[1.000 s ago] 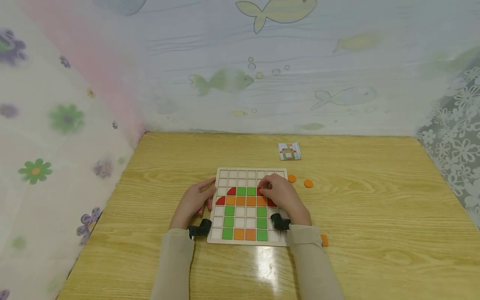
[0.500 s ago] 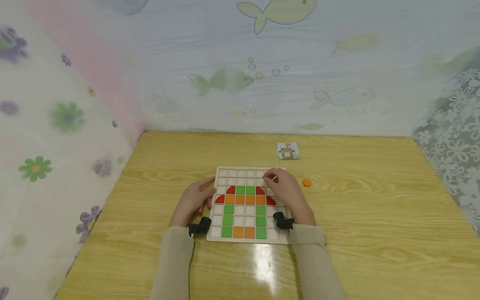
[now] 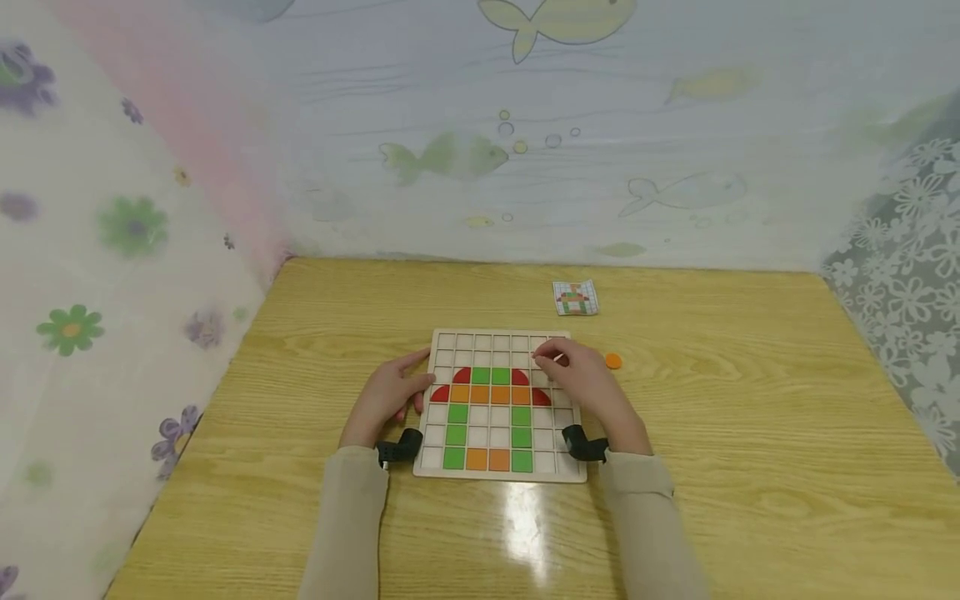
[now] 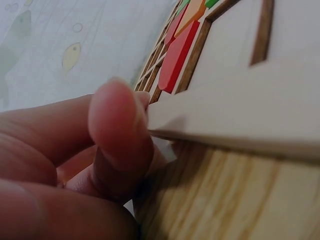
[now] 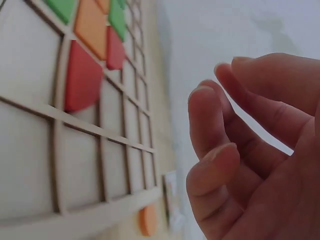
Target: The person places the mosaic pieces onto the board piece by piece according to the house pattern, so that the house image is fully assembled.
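Observation:
A wooden grid board (image 3: 500, 476) lies on the table, with green, orange and red pieces set in its cells. My left hand (image 3: 384, 400) rests at the board's left edge, its fingertips touching the rim. Over the upper right cells hovers my right hand (image 3: 588, 379), fingers loosely bent and apart from the board; the right wrist view shows nothing between its fingertips. Below the hand sits a quarter-round red piece (image 3: 540, 397), with another red piece (image 3: 520, 377) up and left of it. One orange disc (image 3: 613, 361) lies just beyond the right hand.
A small printed card (image 3: 575, 297) with a coloured grid picture lies behind the board. The wooden table (image 3: 750, 417) meets patterned walls at the back and left. My right hand and sleeve cover part of the table at the board's right.
My right hand has lifted off the upper red piece, which now shows in its cell, and drawn back right. The left hand has stayed at the board's edge.

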`<state>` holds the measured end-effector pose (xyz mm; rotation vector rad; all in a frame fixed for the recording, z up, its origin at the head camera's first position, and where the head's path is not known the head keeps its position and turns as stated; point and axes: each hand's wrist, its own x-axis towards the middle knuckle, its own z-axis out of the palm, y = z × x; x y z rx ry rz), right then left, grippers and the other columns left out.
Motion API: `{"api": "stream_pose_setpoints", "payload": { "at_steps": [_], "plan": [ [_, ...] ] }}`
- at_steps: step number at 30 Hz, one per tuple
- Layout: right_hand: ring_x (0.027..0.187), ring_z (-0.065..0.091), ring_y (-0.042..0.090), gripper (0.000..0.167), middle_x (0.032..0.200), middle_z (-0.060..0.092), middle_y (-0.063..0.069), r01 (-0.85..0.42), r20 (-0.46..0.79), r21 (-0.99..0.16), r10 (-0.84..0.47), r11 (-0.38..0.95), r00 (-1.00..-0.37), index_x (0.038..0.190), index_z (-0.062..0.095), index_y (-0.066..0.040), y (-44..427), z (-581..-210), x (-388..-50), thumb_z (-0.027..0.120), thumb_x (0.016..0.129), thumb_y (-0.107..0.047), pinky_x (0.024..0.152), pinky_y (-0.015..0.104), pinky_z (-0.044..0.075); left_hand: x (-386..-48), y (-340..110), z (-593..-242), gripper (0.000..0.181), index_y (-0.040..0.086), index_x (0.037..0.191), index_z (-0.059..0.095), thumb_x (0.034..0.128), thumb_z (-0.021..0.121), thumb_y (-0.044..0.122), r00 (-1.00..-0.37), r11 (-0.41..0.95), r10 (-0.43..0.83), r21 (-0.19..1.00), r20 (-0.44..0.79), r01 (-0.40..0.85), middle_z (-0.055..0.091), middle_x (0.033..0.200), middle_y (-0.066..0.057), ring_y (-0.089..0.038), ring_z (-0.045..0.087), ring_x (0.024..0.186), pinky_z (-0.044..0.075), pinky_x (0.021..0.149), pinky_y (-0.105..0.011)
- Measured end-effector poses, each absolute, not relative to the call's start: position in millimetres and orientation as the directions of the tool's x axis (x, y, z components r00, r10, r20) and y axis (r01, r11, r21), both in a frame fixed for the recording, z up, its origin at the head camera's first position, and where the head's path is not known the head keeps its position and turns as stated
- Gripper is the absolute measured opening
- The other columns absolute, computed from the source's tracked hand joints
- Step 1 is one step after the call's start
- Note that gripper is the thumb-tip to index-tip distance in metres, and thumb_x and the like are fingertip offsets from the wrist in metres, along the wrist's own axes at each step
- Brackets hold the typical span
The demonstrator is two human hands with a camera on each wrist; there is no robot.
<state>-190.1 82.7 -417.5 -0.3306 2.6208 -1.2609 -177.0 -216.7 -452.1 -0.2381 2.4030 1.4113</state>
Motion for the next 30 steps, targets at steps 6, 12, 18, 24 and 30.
{"api": "stream_pose_setpoints", "payload": {
  "at_steps": [6,12,18,24,30],
  "plan": [
    [0.082,0.056,0.024,0.029,0.096,0.061,0.007,-0.115,-0.086,-0.816,-0.316,0.566,-0.945,0.108,0.060,-0.013,96,-406,-183,0.051,0.091,-0.034,0.066,0.034,0.045,-177,-218,-452,0.048,0.040,0.128,0.044,0.0836,0.061,0.034,-0.923,0.447,0.043,0.834,-0.382,-0.324,0.058,0.060,-0.015,-0.015,0.034,0.035,0.031,0.034,-0.025],
    [0.082,0.057,0.021,0.030,0.096,0.061,0.005,-0.151,-0.083,-0.782,-0.342,0.604,-0.936,0.109,0.060,-0.015,112,-402,-177,0.050,0.090,-0.036,0.067,0.033,0.044,-177,-219,-453,0.051,0.040,0.128,0.043,0.0820,0.064,0.033,-0.916,0.443,0.051,0.831,-0.397,-0.336,0.059,0.062,-0.014,-0.015,0.034,0.035,0.032,0.034,-0.025],
    [0.079,0.056,0.018,0.029,0.092,0.061,0.005,-0.184,-0.069,-0.750,-0.352,0.635,-0.933,0.109,0.060,-0.015,133,-397,-170,0.050,0.091,-0.036,0.066,0.033,0.044,-179,-220,-455,0.054,0.041,0.128,0.042,0.0799,0.066,0.035,-0.911,0.450,0.056,0.825,-0.409,-0.343,0.060,0.062,-0.014,-0.014,0.034,0.035,0.032,0.034,-0.025],
    [0.082,0.054,0.016,0.026,0.093,0.061,-0.001,-0.236,-0.058,-0.687,-0.376,0.687,-0.925,0.108,0.061,-0.014,149,-397,-163,0.051,0.091,-0.032,0.068,0.033,0.044,-179,-221,-456,0.052,0.042,0.127,0.043,0.0802,0.065,0.036,-0.919,0.454,0.051,0.829,-0.391,-0.328,0.059,0.061,-0.014,-0.015,0.034,0.035,0.032,0.034,-0.025],
    [0.083,0.053,0.014,0.024,0.094,0.060,-0.005,-0.287,-0.051,-0.582,-0.386,0.761,-0.921,0.105,0.062,-0.012,161,-400,-152,0.054,0.090,-0.029,0.070,0.034,0.043,-179,-221,-458,0.052,0.040,0.130,0.040,0.0832,0.061,0.036,-0.928,0.468,0.069,0.834,-0.366,-0.294,0.059,0.059,-0.013,-0.014,0.034,0.034,0.031,0.034,-0.025]
  ]
}}
